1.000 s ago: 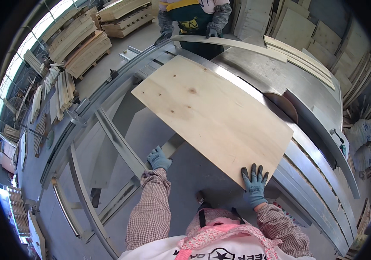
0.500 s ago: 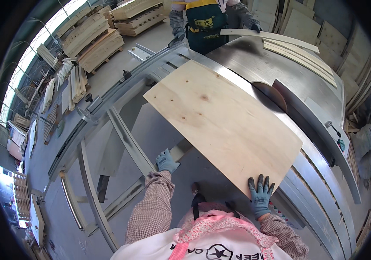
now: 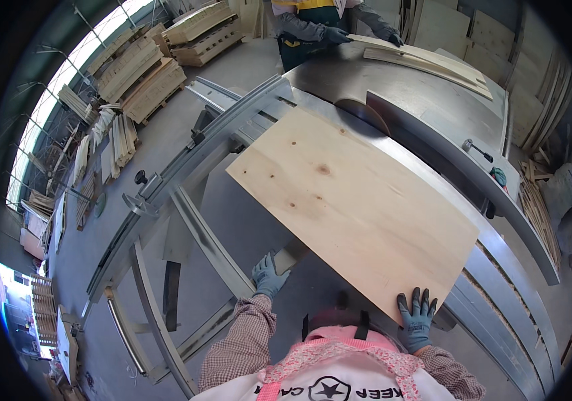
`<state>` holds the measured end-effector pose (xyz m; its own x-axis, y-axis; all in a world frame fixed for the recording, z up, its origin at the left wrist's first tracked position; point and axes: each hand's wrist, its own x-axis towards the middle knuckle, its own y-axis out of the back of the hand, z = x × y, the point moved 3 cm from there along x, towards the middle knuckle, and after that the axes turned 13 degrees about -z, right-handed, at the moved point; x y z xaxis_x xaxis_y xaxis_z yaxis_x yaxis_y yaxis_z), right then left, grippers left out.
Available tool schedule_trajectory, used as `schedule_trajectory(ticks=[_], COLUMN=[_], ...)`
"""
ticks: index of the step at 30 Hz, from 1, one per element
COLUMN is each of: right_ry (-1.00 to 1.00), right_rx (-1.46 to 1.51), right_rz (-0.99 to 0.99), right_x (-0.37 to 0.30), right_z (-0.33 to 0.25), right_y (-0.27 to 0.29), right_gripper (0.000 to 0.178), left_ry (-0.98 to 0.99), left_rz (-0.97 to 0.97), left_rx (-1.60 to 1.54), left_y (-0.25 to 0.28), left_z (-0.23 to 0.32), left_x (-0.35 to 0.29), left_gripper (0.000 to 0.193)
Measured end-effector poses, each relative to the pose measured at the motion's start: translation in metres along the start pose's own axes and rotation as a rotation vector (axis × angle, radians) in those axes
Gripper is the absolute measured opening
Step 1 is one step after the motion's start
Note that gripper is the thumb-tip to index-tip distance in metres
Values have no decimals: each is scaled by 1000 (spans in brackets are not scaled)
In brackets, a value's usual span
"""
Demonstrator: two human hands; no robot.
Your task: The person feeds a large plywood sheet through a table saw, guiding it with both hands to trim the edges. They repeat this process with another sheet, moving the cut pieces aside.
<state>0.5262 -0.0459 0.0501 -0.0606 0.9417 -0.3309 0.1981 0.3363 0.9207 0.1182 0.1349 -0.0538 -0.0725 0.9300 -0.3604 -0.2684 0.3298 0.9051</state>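
Observation:
A pale plywood board point(image 3: 359, 207) with several dark knots lies across the metal sliding carriage of a panel saw. On its near right corner, my right hand point(image 3: 417, 319) in a blue-grey glove with dark fingertips rests flat, fingers spread. My left hand point(image 3: 270, 277), gloved alike, is closed around a metal bar point(image 3: 293, 254) of the carriage frame, just off the board's near left edge. The round saw blade point(image 3: 364, 117) stands up beyond the board's far right edge, beside a dark upright fence point(image 3: 433, 144).
Across the saw table point(image 3: 326, 72), a co-worker point(image 3: 299, 33) in grey sleeves has both gloved hands at thin wooden strips point(image 3: 426, 63). Stacked lumber point(image 3: 140, 73) stands at the far left. A fence handle point(image 3: 478, 148) sticks up at right, near white sacks point(image 3: 566, 200).
The board and carriage have shifted toward me relative to the blade, my hands keeping their places on them. The co-worker's strip has come down onto the others, and both their hands are there now.

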Motion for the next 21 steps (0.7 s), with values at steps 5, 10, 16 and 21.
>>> schedule_trajectory(ticks=[5,10,16,21], right_ry=[-13,-18,-23,-12], right_rx=[-11,-61,-60,-57], right_rz=[6,38,60,59], right_x=[-1,4,7,7], right_z=[1,-1,-4,-6], right_y=[-1,-1,1,1], right_gripper=[82,82,77,74], left_ry=[-17,-77,133,-135], left_rz=[-26,80,147,234], left_rx=[-28,-109,-157,-186], left_y=[16,10,16,32], left_z=[10,8,15,70], left_x=[-8,-9,-1,37], left_gripper=[90,70,63,68])
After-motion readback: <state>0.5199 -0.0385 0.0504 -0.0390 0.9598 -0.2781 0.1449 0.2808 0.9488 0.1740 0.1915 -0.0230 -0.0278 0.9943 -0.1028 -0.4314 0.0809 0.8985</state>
